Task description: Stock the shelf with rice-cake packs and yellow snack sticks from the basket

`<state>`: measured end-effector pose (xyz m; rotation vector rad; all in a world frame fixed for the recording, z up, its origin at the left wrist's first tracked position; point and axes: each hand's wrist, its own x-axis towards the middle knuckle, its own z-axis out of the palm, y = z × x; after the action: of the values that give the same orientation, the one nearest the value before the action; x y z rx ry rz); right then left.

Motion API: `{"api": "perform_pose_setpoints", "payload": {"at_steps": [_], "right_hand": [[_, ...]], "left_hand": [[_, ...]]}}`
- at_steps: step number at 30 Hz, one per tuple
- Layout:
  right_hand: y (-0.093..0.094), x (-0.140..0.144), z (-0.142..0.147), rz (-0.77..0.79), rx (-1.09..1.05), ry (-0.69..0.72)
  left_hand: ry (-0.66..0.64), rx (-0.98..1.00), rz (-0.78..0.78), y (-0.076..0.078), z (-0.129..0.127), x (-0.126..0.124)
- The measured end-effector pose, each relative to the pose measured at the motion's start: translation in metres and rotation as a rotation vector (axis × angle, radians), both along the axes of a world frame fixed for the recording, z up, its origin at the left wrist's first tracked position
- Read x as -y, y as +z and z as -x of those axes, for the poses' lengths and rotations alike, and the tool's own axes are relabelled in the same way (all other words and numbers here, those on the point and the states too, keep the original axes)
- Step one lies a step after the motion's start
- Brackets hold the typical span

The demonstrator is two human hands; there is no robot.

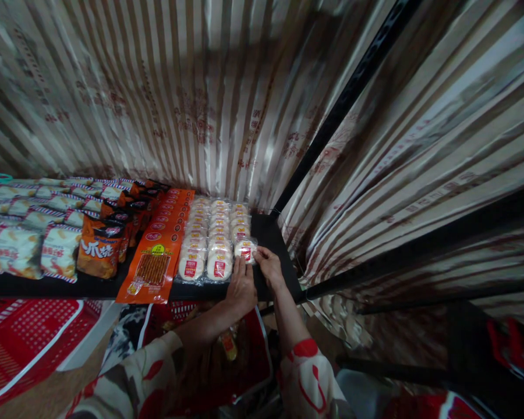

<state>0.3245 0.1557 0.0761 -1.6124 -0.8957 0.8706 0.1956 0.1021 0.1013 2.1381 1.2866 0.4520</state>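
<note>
Two bare hands meet at the front right end of a black shelf [276, 244], low in the middle of the frame. The left hand [241, 286] lies flat, fingers spread, on the shelf's front edge, touching the near end of the round white cake packets; it clasps nothing. The right hand [268, 263] pinches one packet of round white cake [245, 250] with a red label, fingers closed on its right edge, at the front of the rightmost row.

Three rows of these clear-wrapped cakes [213, 233] run from the front edge back to the striped curtain [179, 93]. The left and middle rows reach the shelf's front edge; the right row stops short, so bare black shelf shows in front of and to the right of the held packet. A black slanting pole [332, 116] rises from the shelf's back right corner.

One row of orange flat packs [157, 262] lies just left of the cakes, its front pack overhanging the edge. Further left sit dark orange snack bags [102, 247], then pale bags [21, 244]; these cannot be counted.

Below the shelf, one red basket [21, 343] sits at lower left, and another red basket [253, 361] lies under the forearms.
</note>
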Motion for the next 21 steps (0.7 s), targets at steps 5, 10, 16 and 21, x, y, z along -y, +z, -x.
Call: {"api": "perform_pose_setpoints", "payload": {"at_steps": [5, 10, 16, 21], "right_hand": [[0.0, -0.009, 0.0, 0.016, -0.04, 0.014], [0.001, -0.016, 0.0, 0.023, -0.002, 0.038], [-0.005, -0.024, -0.003, 0.029, 0.076, 0.045], [-0.009, -0.028, -0.004, 0.074, 0.22, 0.086]], "left_hand": [[0.009, -0.051, 0.068, 0.012, -0.001, -0.004], [0.03, -0.036, 0.09, 0.017, -0.004, -0.006], [0.063, -0.049, 0.089, 0.018, -0.007, -0.009], [0.055, -0.051, 0.104, 0.019, -0.009, -0.012]]}}
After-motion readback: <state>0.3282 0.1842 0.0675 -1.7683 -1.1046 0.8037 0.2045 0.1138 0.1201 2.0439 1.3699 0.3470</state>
